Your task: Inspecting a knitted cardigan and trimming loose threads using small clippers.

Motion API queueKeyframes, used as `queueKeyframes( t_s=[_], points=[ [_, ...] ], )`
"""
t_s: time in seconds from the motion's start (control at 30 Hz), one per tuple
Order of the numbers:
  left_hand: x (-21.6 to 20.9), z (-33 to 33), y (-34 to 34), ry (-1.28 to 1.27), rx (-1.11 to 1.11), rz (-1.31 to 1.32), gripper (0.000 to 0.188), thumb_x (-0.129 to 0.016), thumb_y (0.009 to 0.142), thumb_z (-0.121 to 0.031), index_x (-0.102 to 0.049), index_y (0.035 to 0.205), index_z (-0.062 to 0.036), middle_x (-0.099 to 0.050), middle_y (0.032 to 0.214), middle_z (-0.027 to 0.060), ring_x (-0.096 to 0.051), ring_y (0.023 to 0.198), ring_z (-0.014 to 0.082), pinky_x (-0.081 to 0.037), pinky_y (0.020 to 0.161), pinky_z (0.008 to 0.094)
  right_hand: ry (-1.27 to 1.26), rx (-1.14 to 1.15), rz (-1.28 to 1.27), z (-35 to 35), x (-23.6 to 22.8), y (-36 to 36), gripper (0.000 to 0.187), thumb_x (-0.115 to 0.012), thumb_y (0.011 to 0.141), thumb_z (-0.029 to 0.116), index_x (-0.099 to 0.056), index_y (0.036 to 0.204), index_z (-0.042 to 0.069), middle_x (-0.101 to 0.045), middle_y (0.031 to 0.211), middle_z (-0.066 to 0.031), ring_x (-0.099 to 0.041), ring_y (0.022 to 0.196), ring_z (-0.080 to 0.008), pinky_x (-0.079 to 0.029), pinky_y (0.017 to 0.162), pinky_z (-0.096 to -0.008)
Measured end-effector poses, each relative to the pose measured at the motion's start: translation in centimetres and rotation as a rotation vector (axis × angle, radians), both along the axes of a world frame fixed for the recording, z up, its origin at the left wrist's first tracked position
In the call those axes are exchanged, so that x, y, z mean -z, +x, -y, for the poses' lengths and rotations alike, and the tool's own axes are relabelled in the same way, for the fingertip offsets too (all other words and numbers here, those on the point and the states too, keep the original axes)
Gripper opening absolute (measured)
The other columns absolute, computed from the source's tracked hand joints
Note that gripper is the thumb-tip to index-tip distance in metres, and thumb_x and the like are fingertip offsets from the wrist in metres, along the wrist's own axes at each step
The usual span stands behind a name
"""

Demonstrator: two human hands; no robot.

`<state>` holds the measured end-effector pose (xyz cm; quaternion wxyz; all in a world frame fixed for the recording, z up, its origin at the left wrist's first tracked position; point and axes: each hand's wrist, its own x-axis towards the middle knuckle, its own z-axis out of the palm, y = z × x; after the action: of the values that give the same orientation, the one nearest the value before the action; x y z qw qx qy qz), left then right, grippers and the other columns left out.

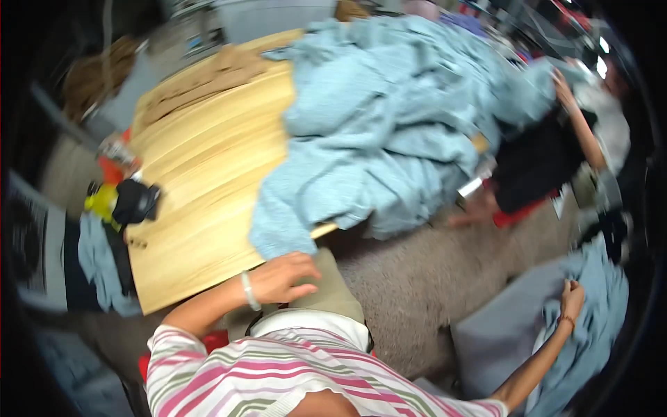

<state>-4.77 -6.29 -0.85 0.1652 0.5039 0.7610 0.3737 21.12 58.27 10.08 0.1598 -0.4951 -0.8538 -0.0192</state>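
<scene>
Over my thigh, just short of the table's front edge, my left hand (281,278) rests empty. Its fingers are loosely bent, with the thumb apart. Right above it hangs the corner of a large heap of light blue fabric (375,118), which covers the far right part of the wooden table (208,146). Out to my right, my right hand (573,300) is closed on a piece of light blue cloth (590,326). That cloth lies in folds over a grey block-shaped surface (500,330). The fingertips are partly hidden in it.
On the table's far left lie folded brown pieces (208,80). A black and yellow bundle (125,201) sits at its left edge, with blue cloth (101,264) hanging below. At the far right, another person's hand (564,89) touches the blue heap.
</scene>
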Motion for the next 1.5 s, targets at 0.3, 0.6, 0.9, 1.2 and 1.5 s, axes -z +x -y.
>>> queueKeyframes(
  t_s=[0.3,0.6,0.9,1.2,1.5],
  points=[
    [0.3,8.2,-0.5,0.018,-0.333,0.074,0.021,-0.067,0.083,-0.018,-0.062,0.099,-0.0048,-0.060,0.094,0.0126,-0.056,0.092,0.0327,-0.046,0.081,0.0400,-0.077,-1.163,-0.262,28.9,2.8,-36.5,0.050,-0.069,0.081,0.011,-0.053,0.129,0.005,-0.058,0.120,-0.0170,-0.058,0.108,-0.0276,-0.049,0.085,-0.0365],
    [0.4,16.2,1.0,-0.007,-0.871,0.488,0.018,-0.068,0.080,-0.009,-0.064,0.094,0.0009,-0.062,0.090,0.0126,-0.059,0.087,0.0242,-0.048,0.077,0.0319,0.301,-1.134,-0.056,36.0,1.9,-56.4,0.038,-0.056,0.072,0.005,-0.064,0.108,0.012,-0.062,0.110,-0.0101,-0.057,0.101,-0.0327,-0.046,0.083,-0.0442],
    [4.7,13.1,-3.9,0.526,-0.967,0.408,0.057,-0.062,0.085,-0.007,-0.039,0.137,-0.0037,-0.055,0.118,0.0089,-0.052,0.108,0.0158,-0.043,0.092,0.0288,-0.617,-2.229,-0.363,58.8,2.3,-40.9,0.045,-0.064,0.071,0.006,-0.058,0.116,0.004,-0.063,0.105,-0.0172,-0.062,0.095,-0.0350,-0.052,0.080,-0.0421],
    [5.3,17.3,-1.0,0.618,-1.217,0.539,0.037,-0.058,0.091,-0.006,-0.050,0.125,0.0040,-0.060,0.114,0.0077,-0.057,0.103,0.0136,-0.045,0.091,0.0282,-0.347,-1.933,-0.214,51.8,7.0,-42.0,0.055,-0.075,0.075,0.022,-0.054,0.124,0.007,-0.056,0.120,-0.0157,-0.051,0.111,-0.0335,-0.041,0.096,-0.0429],
    [-0.1,16.0,-8.1,0.425,-1.239,-0.045,0.039,-0.063,0.087,-0.012,-0.052,0.123,-0.0002,-0.053,0.116,0.0130,-0.055,0.099,0.0202,-0.046,0.084,0.0288,-0.264,-1.337,0.113,49.1,9.4,-49.6,0.083,-0.083,0.064,0.036,-0.046,0.131,0.004,-0.053,0.124,-0.0233,-0.057,0.107,-0.0404,-0.049,0.088,-0.0445]
  ],
)
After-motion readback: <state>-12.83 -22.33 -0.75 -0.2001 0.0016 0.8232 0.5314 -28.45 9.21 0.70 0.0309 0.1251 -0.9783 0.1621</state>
